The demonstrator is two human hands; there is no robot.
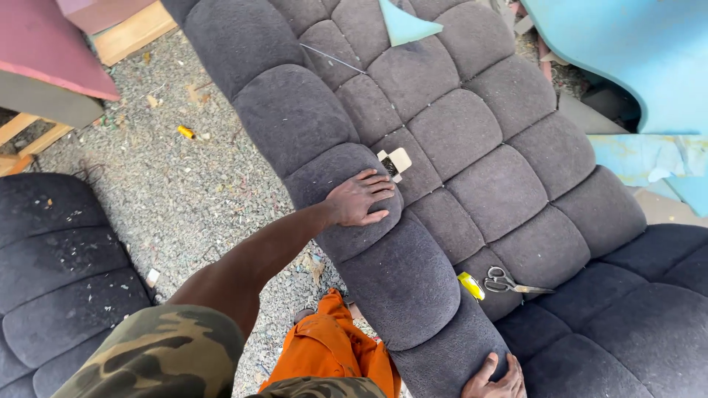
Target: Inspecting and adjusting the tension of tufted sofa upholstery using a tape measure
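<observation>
Sofa (472,169): dark grey tufted upholstery, quilted in squares, runs diagonally from top centre to bottom right; stands on gravel.
Armrest roll (354,184): padded bolster along the sofa's left edge, under both hands.
Left hand (361,199): palm down flat on the armrest roll, fingers spread, pinching nothing.
Right hand (495,377): at bottom edge, resting on the lower end of the roll, fingers loosely splayed; partly cut off by the frame.
Card scrap (394,162): small beige piece, just beyond the left fingertips, in a seam.
Scissors (509,281): lie on the seat near the roll, well apart from both hands.
Yellow item (470,285): small, just beside the scissors; kind unclear.
Orange cloth (332,346): bunched below, beside the roll.
Gravel ground (177,184): littered with scraps.
Second cushion (59,273): dark, at left.
Blue foam (634,51): top right.
</observation>
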